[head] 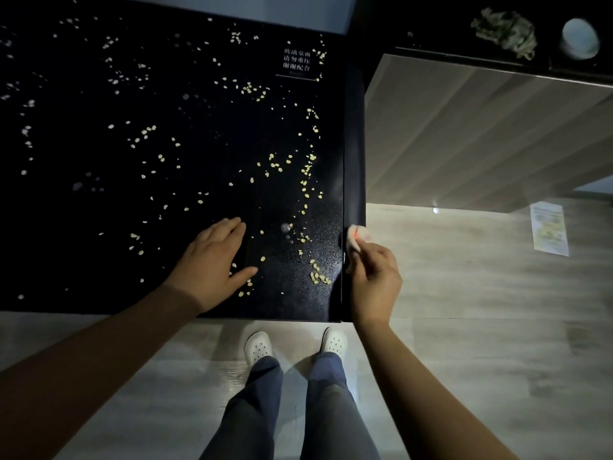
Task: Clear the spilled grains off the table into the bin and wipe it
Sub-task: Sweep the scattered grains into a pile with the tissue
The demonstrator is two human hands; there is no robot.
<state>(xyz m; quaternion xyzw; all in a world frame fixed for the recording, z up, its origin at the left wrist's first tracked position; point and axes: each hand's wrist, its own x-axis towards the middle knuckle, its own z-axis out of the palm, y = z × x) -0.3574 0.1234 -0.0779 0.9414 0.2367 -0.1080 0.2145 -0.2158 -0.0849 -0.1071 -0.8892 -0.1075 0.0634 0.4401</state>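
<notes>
Pale yellow grains (308, 167) lie scattered all over the black glass table (99, 210), thickest toward its right edge, with a small heap (318, 276) near the front right corner. My left hand (212, 260) lies flat on the table, fingers spread, among grains near the front edge. My right hand (373, 277) hangs just off the table's right edge, cupped, with its fingers closed on a small pale object (357, 234) with a reddish mark; I cannot tell what it is. No bin is in view.
A wood-panelled cabinet (481, 127) stands to the right, with a crumpled cloth (507, 31) and a round pale cup (580, 38) on its dark top. A printed paper (549, 229) lies on the wooden floor. My feet in white clogs (295, 345) stand at the table's front edge.
</notes>
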